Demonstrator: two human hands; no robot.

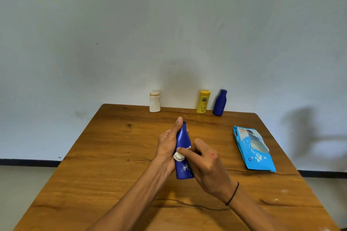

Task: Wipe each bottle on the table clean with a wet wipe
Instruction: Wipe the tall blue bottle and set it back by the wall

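My left hand [168, 144] grips a dark blue bottle [183, 140] above the middle of the wooden table [112, 155], thumb up by its cap. My right hand [204, 163] pinches a crumpled white wet wipe [178, 156] against the bottle's side. Three other bottles stand along the table's far edge: a white one [155, 101] on the left, a yellow one [203, 101], and a second dark blue one [219, 102] just right of it.
A light blue pack of wet wipes [253, 150] lies flat on the table's right side. A pale wall rises directly behind the far edge. Grey floor shows on both sides of the table.
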